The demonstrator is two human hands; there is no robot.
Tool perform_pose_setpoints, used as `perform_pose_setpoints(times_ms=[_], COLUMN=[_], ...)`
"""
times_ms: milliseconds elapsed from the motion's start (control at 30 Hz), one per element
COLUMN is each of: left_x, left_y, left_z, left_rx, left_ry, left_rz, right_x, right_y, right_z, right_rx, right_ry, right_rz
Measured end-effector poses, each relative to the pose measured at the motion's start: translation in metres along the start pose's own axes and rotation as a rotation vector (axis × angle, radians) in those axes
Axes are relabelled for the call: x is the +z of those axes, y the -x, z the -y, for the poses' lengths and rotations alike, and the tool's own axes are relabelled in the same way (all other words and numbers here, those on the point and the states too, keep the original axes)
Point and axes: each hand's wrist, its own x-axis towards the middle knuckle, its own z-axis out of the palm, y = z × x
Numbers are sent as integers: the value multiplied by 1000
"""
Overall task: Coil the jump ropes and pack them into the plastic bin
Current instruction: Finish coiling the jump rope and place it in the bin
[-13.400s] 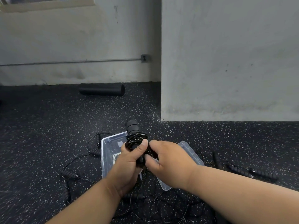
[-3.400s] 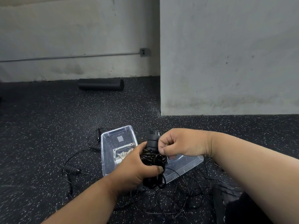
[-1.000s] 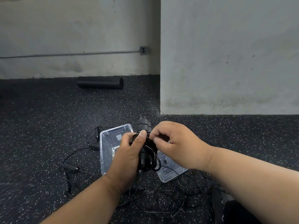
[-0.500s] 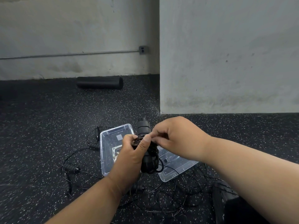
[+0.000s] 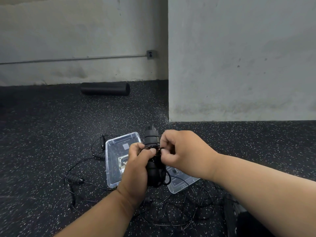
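A bundled jump rope [image 5: 152, 161], its black handles upright and wound with thin cord, was held in the air above the plastic bin [image 5: 114, 161]; it was gripped by the left hand [image 5: 136, 170], whose fingers were curled round the handles with the thumb pressed against the windings near the top. A strand of the cord was pinched between thumb and forefinger of the right hand [image 5: 183, 151], just beside the upper part of the bundle, the remaining fingers being curled in. The clear bin was set open on the speckled black floor [image 5: 42, 137], below and partly hidden behind both hands, with a white label seen through its bottom; whether any rope lay inside could not be told. Loose jump ropes [image 5: 179, 212] were left in a tangle on the floor nearer the person, and further black handles [image 5: 74, 178] with their cords were strewn to the left of the bin. A black foam roller [image 5: 105, 88] was laid along the foot of the far wall, well apart from the bin, where floor and wall met
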Motion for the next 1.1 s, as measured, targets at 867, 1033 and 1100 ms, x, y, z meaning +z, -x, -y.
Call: perform_pose_setpoints(times_ms=[867,1033,1100], left_x=[-21,-19,-21], left_y=[-14,-12,-12], left_z=[6,2,3], left_rx=[-314,-310,-332], left_ry=[135,123,116], left_rz=[59,103,83], right_x=[28,33,36], right_y=[-26,-24,-24], right_z=[-16,-23,-26], right_rx=[353,383,400], right_ry=[-402,-432,-427], right_rz=[23,60,77])
